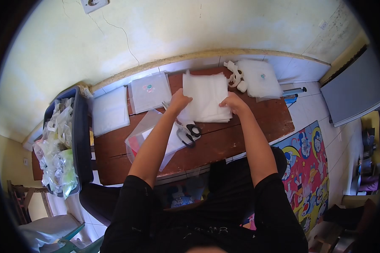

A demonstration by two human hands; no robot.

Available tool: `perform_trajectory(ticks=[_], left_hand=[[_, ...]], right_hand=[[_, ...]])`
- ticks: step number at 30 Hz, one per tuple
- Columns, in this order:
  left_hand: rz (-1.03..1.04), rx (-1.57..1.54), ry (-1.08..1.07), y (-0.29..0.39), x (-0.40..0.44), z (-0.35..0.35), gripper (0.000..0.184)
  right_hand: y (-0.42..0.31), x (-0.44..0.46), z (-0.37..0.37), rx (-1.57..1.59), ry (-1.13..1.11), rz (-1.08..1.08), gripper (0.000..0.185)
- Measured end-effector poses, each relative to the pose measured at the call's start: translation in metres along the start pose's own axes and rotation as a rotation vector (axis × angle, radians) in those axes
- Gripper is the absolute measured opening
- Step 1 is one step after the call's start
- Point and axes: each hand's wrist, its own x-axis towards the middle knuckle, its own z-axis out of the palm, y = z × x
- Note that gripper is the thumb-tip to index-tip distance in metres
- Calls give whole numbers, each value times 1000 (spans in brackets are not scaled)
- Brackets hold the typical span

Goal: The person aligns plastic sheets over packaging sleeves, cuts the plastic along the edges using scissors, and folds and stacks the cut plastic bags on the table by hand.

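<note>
A stack of thin white plastic sheets lies near the back middle of the low wooden table. My left hand grips its left edge, and my right hand pinches the lower right edge with the thumb on top. Just below my left hand are scissors with black handles, resting on a clear plastic sleeve; my left forearm hides part of both. Right of the stack sits a white tape dispenser or similar white plastic piece, whose kind I cannot make out.
More piles lie along the back: white sheets, printed clear packs and white packs. A dark bin full of crumpled plastic stands left. A colourful mat covers floor at right. The wall rises behind the table.
</note>
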Motion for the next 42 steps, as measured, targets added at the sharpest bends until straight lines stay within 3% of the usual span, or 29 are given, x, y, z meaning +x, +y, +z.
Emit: perform_trajectory(ticks=[4, 10, 12, 14, 19, 20, 22, 27, 32, 35, 37, 42], left_hand=[[-160, -266, -115, -3, 4, -7, 36], [35, -405, 49, 9, 5, -8, 33], [215, -563, 142, 18, 8, -13, 33], [269, -604, 105, 33, 1, -26, 35], [390, -426, 98, 42, -11, -38, 29], [391, -425, 100, 41, -11, -38, 29], [205, -577, 56, 39, -10, -38, 31], [303, -406, 61, 46, -5, -46, 41], [290, -314, 9, 43, -6, -49, 47], [282, -451, 48, 22, 9, -45, 35], [374, -731, -2, 16, 17, -47, 31], [338, -751, 17, 22, 15, -50, 33]], right_hand=[[2, 4, 3, 112, 36, 10, 41], [-3, 16, 10, 27, 221, -240, 35], [-11, 17, 11, -1, 265, -302, 34], [-18, 16, 13, 130, 324, -548, 37], [-15, 13, 24, -56, 386, -527, 39], [-10, 16, 26, -69, 434, -560, 39], [-12, 18, 24, -110, 432, -562, 38], [-23, 16, 12, -146, 340, -488, 49], [-15, 17, 20, -95, 377, -663, 39], [-22, 12, 23, -38, 396, -576, 37], [-21, 13, 21, 8, 380, -594, 35], [-21, 12, 19, 45, 365, -600, 31]])
